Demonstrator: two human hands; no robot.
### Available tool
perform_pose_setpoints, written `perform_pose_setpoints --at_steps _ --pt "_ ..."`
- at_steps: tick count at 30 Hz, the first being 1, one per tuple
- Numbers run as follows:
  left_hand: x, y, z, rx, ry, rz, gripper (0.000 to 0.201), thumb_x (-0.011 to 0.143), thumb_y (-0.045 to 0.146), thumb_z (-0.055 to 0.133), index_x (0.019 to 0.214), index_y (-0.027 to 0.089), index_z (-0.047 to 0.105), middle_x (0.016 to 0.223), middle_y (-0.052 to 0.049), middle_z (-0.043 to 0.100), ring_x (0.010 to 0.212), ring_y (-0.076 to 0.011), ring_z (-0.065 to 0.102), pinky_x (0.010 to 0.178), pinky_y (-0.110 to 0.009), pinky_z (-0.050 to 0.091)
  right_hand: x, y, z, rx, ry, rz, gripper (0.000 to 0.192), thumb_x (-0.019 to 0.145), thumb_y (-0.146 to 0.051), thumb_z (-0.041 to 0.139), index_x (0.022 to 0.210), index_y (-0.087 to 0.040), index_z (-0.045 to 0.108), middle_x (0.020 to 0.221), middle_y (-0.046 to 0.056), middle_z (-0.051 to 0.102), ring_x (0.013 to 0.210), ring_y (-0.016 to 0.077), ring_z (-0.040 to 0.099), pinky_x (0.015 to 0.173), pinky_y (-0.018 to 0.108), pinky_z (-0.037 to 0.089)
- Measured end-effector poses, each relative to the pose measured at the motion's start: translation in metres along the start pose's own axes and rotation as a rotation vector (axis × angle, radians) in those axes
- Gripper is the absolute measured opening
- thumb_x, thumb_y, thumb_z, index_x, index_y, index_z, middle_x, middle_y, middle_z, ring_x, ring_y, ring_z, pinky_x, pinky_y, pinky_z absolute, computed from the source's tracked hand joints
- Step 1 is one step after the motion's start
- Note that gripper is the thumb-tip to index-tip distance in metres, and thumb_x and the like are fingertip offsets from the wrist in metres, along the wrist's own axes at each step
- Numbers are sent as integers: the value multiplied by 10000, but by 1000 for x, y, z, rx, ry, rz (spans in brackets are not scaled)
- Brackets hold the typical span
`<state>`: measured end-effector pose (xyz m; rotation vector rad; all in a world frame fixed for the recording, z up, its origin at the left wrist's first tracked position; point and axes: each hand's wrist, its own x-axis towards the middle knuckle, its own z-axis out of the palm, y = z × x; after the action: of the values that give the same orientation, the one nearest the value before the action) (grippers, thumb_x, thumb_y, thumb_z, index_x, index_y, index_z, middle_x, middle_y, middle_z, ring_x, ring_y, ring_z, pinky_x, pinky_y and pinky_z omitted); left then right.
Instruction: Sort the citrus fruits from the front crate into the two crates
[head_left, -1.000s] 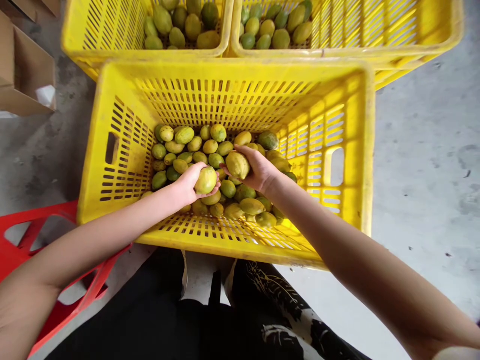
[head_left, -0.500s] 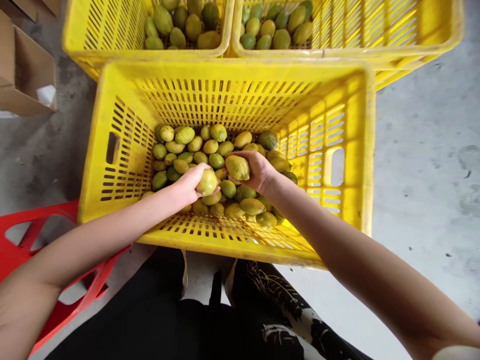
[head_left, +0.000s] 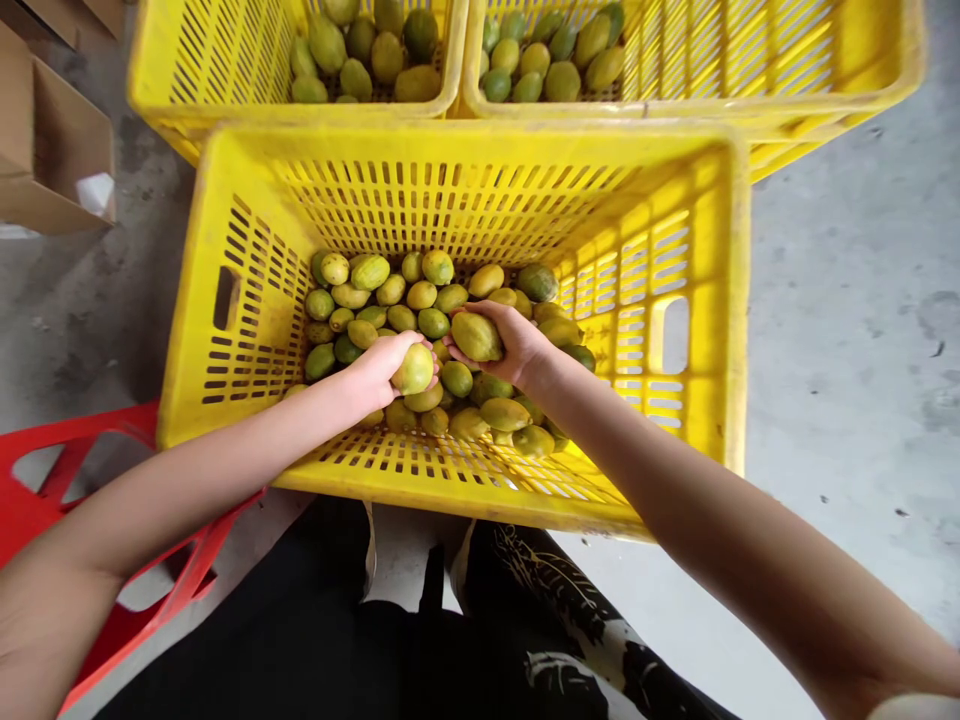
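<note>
Both hands are down in the big yellow crate [head_left: 697,300] at mid-frame. The left hand [head_left: 375,368] has its fingers wrapped round a yellow-green fruit [head_left: 414,369]; the right hand [head_left: 517,342] grips a larger fruit [head_left: 475,337] just above the pile [head_left: 352,300].

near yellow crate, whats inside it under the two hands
Inside the near yellow crate lies a pile of green-yellow fruits. The left hand grips one fruit, the right hand another. Fruits beneath the hands and most of the crate's floor are covered.
</note>
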<state>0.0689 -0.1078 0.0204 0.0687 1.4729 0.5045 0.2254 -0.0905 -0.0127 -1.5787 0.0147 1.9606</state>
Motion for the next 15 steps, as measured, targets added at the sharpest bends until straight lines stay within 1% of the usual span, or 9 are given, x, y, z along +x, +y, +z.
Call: perform_pose_setpoints --at_steps 3,5,7,9,11,12,13,14,15 --pt "-2 0 1 -19 22 -17 289 1106 110 608 825 166 643 669 -44 652 514 -149 638 466 -207 571 -4 -2 2 -19 -31 15 111 1026 -218 611 1070 -208 712 725 52 708 708 266 752 634 396 692" --pt "-3 0 2 -29 31 -17 261 1097 110 637 844 172 648 664 -29 653 507 -140 631 466 -200 572 -3 -2 2 -43 -62 18 100 1016 -215 624 1065 -210 711 732 55 709 716 264 749 640 394 689" --pt "-3 0 3 -31 38 -19 241 1089 109 657 858 176 650 666 -15 656 505 -133 630 475 -196 575 1 1 3 -84 -77 21 43 1004 -231 671 1038 -221 695 768 53 713 743 250 743 666 374 685" --pt "-2 0 2 -23 50 -28 245 1091 111 652 856 179 644 671 -8 659 504 -127 630 485 -191 571 2 5 3 -172 -76 -11 52 981 -264 718 994 -237 675 829 59 718 817 250 744 747 386 696" --pt "-2 1 1 -15 68 -34 263 1106 113 617 852 180 634 679 -6 660 510 -123 629 501 -189 566 -5 9 4 -333 -60 -146 92 935 -283 739 977 -250 665 922 65 724 956 267 744 917 445 701" --pt "-2 1 0 -14 78 -36 274 1114 111 592 852 181 630 677 -4 656 511 -123 623 504 -189 561 -12 10 5 -441 -62 -252 127 897 -280 752 989 -253 668 990 70 724 1042 280 736 1024 485 680" --pt "-1 0 -1 -26 64 -27 273 1117 108 575 861 184 632 679 1 653 521 -123 622 512 -188 557 -23 10 8 -556 -72 -385 202 841 -260 770 1020 -254 677 1067 72 720 1131 292 720 1125 519 641" --pt "1 -1 -2 -43 37 -16 261 1112 107 576 872 189 638 678 6 648 534 -127 622 520 -189 554 -37 8 13 -683 -111 -517 323 768 -235 803 1069 -253 690 1170 78 706 1230 311 697 1206 547 594" --pt "3 -2 -4 -70 -16 3 232 1096 109 606 886 198 648 678 13 641 556 -135 633 534 -193 556 -53 5 21 -789 -194 -650 405 707 -212 821 1094 -242 704 1258 103 687 1285 335 686 1238 556 573"
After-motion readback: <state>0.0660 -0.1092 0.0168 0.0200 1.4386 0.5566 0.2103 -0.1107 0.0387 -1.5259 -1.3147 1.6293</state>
